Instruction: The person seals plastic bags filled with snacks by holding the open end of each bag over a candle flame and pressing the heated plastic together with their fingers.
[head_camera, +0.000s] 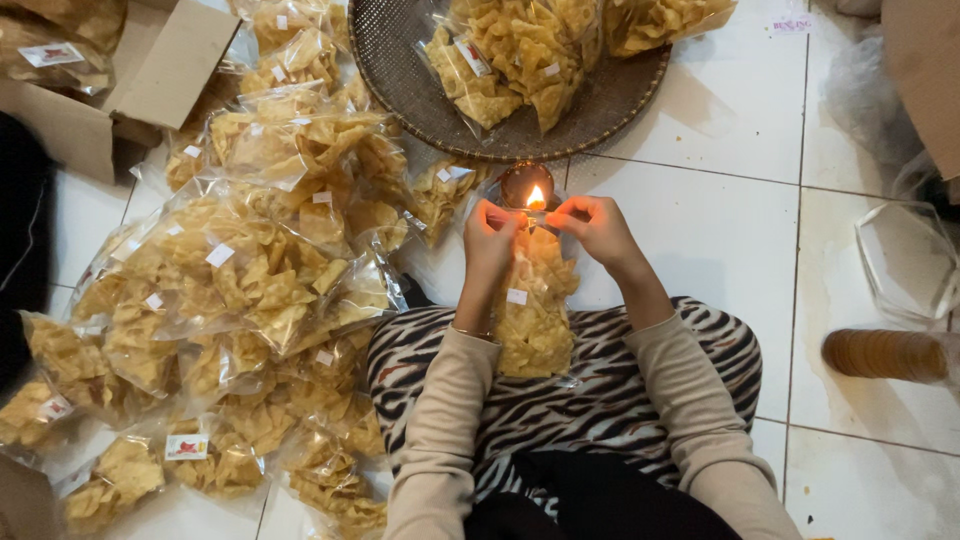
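Both hands are raised over the lap: the left hand (490, 240) and the right hand (592, 226) are each pinched shut on the top edge of a clear plastic bag of fried crackers (533, 310), with the bag mouth stretched between the fingertips and held at the flame (536, 197) of a small candle lamp (527, 186) standing on the white tiled floor (720, 230) at twelve o'clock from the hands. The bag hangs down from the grip toward six o'clock and rests against a zebra-striped cushion (590, 400) on the lap. The bag is judged to be light, its film thin, soft and slippery, and the crackers inside brittle and easily crushed; it is best taken by the empty top margin above the contents, as it is held now, with the fingers kept to either side of the flame. A large heap of filled cracker bags (250, 290) is spread at nine o'clock, and a round woven tray (400, 80) carrying more bags lies at twelve o'clock beyond the lamp. An open cardboard box (150, 70) is seen at ten o'clock. At three o'clock a roll of brown tape (885, 355) and a clear plastic container (905, 260) lie well apart from the hands.
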